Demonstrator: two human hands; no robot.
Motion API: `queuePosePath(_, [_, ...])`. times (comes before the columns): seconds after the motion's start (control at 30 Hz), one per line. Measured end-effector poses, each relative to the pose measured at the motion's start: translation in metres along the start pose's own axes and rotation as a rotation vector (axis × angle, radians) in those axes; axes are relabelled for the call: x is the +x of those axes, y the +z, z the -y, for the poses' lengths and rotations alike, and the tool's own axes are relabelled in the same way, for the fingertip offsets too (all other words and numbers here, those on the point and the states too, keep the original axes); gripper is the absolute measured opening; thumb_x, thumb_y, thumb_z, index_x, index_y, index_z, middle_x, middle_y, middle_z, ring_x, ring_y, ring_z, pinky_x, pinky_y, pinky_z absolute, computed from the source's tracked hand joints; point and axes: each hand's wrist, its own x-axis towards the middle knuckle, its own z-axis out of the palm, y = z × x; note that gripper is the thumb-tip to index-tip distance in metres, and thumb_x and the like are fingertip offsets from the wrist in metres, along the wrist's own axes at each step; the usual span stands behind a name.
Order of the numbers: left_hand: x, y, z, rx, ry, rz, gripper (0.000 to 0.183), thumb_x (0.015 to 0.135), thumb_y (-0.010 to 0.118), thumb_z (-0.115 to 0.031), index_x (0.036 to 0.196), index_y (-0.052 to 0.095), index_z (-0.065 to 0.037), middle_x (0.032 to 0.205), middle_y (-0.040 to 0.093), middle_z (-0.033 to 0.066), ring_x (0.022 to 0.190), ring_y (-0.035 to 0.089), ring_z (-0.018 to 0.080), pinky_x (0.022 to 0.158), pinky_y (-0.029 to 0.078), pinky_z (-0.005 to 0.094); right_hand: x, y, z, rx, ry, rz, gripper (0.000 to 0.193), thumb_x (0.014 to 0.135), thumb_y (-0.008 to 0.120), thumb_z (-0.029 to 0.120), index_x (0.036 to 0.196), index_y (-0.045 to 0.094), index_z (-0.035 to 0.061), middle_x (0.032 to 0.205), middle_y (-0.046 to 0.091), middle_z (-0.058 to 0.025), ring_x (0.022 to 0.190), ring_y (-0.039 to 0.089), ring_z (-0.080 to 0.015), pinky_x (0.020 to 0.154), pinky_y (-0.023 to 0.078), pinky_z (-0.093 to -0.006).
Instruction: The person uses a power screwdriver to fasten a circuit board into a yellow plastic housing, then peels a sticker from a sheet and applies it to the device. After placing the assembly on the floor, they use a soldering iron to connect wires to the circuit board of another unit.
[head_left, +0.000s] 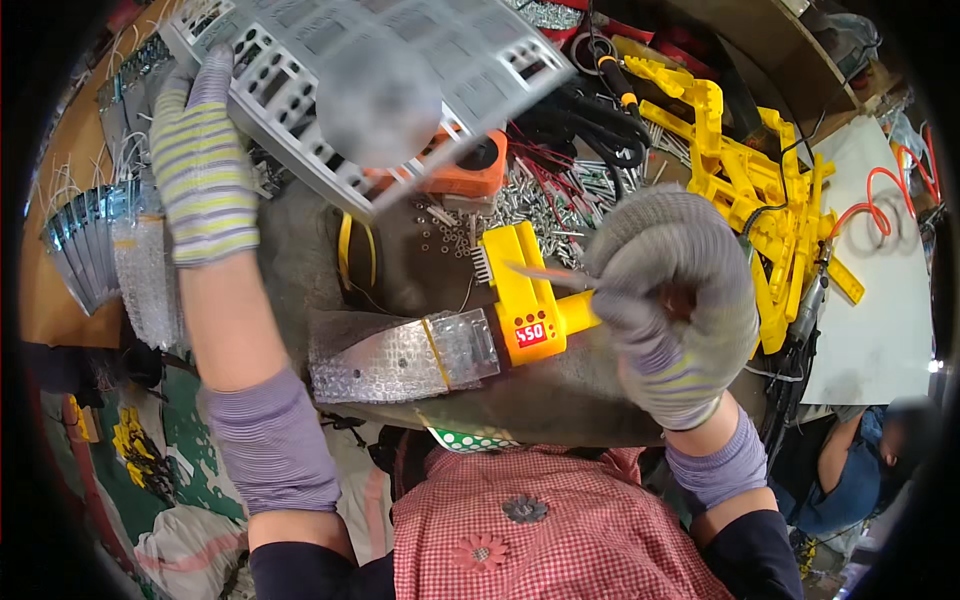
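Note:
My left hand (210, 165), in a striped knit glove, grips the left edge of a grey plastic tray (285, 110) with rows of slots and holes, held tilted above the bench. Closed and blurred by motion, my right hand (690, 300) holds a thin pointed tool (545, 272) whose exact kind is unclear. Just left of that hand lies a yellow plastic device (525, 285) with a lit red display and a row of metal teeth. A bubble-wrapped metal piece (400, 355), bound with a band, extends from it.
Loose screws (545, 205) are heaped behind the device, beside an orange tool (470, 170). Yellow plastic parts (750, 200) pile up at right, near a white board (870, 290) and a red coiled hose (880, 205). Metal blades (85, 245) fan out at left. A person (850, 460) sits at lower right.

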Motion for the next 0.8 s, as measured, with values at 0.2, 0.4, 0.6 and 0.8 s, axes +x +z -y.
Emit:
queuePosePath(0.2, [-0.076,-0.032,-0.048,-0.379,-0.22,-0.052,0.051,0.096,0.065,-0.014,0.139,0.046,0.006,0.131,0.06,0.0193,0.122,0.059,0.0328,0.113,0.038,0.0487,-0.046,-0.01,0.007,0.222,0.81,-0.069,0.017,0.094,0.07,0.011,0.104,0.061,0.001,0.091,0.065,-0.0017,0.083,0.06,-0.0071,0.076,0.051,-0.0228])
queuePosePath(0.4, [-0.151,-0.056,-0.088,-0.52,0.185,0.735,0.062,0.064,0.086,-0.044,0.111,0.065,-0.009,0.109,0.055,0.0131,0.098,0.055,0.036,0.087,0.046,0.0505,-0.05,-0.002,0.011,0.237,1.045,-0.041,0.012,0.09,0.071,0.003,0.101,0.067,0.002,0.087,0.067,-0.001,0.077,0.061,-0.0045,0.071,0.05,-0.0205])
queuePosePath(0.6, [-0.158,-0.051,-0.087,-0.471,0.156,0.823,0.069,0.06,0.086,-0.05,0.112,0.064,-0.01,0.113,0.054,0.0127,0.103,0.053,0.037,0.088,0.044,0.0516,-0.053,0.014,0.006,0.029,1.033,0.039,0.016,0.082,0.078,0.004,0.096,0.069,0.0045,0.082,0.072,-0.0039,0.07,0.068,-0.0088,0.066,0.054,-0.0231])
queuePosePath(0.8, [-0.156,-0.052,-0.087,-0.477,0.147,0.838,0.069,0.06,0.087,-0.049,0.111,0.064,-0.01,0.112,0.054,0.0126,0.103,0.053,0.0365,0.087,0.044,0.0508,-0.051,0.018,0.003,-0.064,0.94,0.085,0.015,0.081,0.079,0.004,0.093,0.071,0.0055,0.082,0.073,-0.0049,0.071,0.071,-0.0139,0.067,0.055,-0.0255])
